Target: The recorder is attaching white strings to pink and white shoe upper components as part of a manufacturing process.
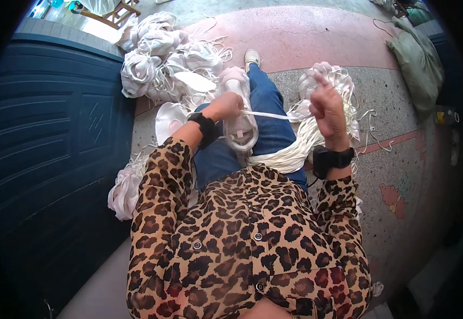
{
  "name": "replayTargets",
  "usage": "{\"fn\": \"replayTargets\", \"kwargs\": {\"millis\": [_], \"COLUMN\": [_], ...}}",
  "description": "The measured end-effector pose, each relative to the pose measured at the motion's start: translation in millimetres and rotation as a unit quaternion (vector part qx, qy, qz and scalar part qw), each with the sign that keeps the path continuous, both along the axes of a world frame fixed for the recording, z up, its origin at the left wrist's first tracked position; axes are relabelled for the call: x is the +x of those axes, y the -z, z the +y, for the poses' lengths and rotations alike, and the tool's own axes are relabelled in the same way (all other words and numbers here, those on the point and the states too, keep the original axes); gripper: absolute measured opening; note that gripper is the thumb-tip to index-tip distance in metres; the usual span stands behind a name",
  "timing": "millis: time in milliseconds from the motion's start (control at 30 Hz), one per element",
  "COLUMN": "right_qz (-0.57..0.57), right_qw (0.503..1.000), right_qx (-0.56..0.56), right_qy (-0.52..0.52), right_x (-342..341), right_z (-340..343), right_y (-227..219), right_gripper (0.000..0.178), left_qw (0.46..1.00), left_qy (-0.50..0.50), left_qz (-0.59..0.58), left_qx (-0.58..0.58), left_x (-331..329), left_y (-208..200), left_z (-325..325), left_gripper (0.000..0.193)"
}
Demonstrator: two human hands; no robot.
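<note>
A pale pink and white shoe upper (240, 133) lies lengthwise across my lap between my thighs. My left hand (228, 106) is closed over its middle, pinching a flat white shoelace (269, 115). From there the shoelace stretches taut to the right, toward my right hand (328, 109). That hand is raised, its lower fingers curled and one finger pointing up; the lace's end at it is hidden. Below it, a thick bundle of cream shoelaces (290, 154) drapes over my right thigh.
A large heap of white uppers with trailing laces (162, 58) lies at the far left. Another pile of uppers (327, 74) sits beyond my right hand, and more uppers (126, 189) lie near left. A dark blue panelled door (56, 122) stands left; a greenish sack (416, 66) is far right.
</note>
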State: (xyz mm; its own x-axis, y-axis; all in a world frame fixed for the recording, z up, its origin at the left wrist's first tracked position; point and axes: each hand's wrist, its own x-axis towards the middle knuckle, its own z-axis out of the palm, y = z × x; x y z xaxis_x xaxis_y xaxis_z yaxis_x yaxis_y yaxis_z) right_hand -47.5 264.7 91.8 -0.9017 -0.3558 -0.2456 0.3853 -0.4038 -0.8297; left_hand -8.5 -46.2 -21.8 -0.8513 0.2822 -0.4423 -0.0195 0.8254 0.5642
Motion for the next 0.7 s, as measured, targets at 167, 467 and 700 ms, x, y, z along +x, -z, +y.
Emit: {"fn": "replayTargets", "kwargs": {"millis": [167,467,700], "right_qz": [-0.140,-0.140,-0.106], "right_qw": [0.985,0.965,0.953], "right_qx": [0.037,0.126,0.200], "right_qy": [-0.093,-0.182,-0.202], "right_x": [10.8,16.3,20.1], "right_z": [-12.0,-54.8,-79.8], "right_y": [33.3,81.2,100.7], "right_gripper": [0.027,0.020,0.031], "left_qw": [1.000,0.976,0.996], "left_qy": [0.010,0.002,-0.045], "left_qz": [0.002,0.200,0.076], "left_qx": [-0.026,-0.091,-0.014], "left_x": [-0.7,15.9,9.7], "left_y": [2.4,-22.0,-8.3], "left_z": [5.2,41.3,14.6], "left_gripper": [0.017,0.013,0.026]}}
